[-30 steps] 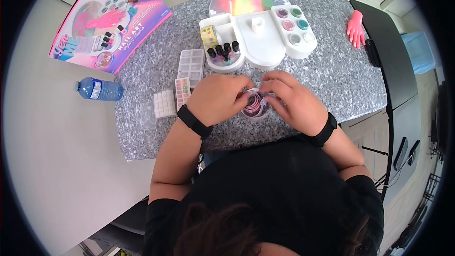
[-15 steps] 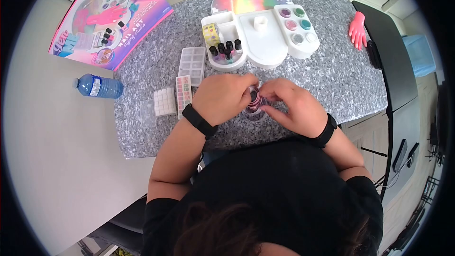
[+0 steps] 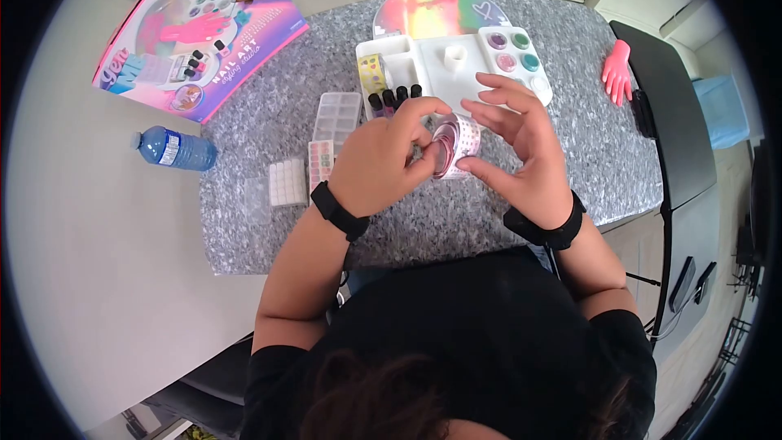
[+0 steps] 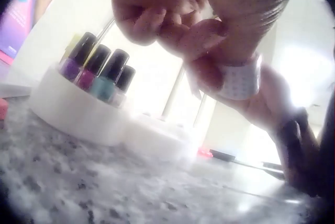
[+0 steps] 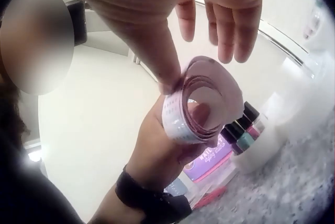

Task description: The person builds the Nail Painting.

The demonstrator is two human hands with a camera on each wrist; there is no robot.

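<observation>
A coiled strip of stickers (image 3: pixel 466 137), pale with rows of small dots and a pinkish inner side, is up off the table between the hands. My left hand (image 3: pixel 379 156) pinches it at its left side, with fingertips inside the coil. My right hand (image 3: pixel 525 151) has its fingers spread and raised, and its thumb rests against the coil's near edge. From the right wrist view, the rolled strip (image 5: pixel 177 122) shows several loose layers, the outermost flaring away. Part of the strip (image 4: pixel 242 82) also appears beneath the hands in the left wrist view.
Ahead stands a white nail-art station (image 3: pixel 436 65) with polish bottles (image 3: pixel 401 98), a yellow patterned roll (image 3: pixel 372 73) and glitter pots (image 3: pixel 507 62). Left are a compartment box (image 3: pixel 337 114), sticker sheet (image 3: pixel 321 161), white grid (image 3: pixel 288 183), water bottle (image 3: pixel 177 149) and printed box (image 3: pixel 195 41). A pink model hand (image 3: pixel 617 73) lies right.
The coil has come up and forward from near the tabletop, and its dotted outside now shows. My right hand's fingers have opened and lifted, while my left keeps hold.
</observation>
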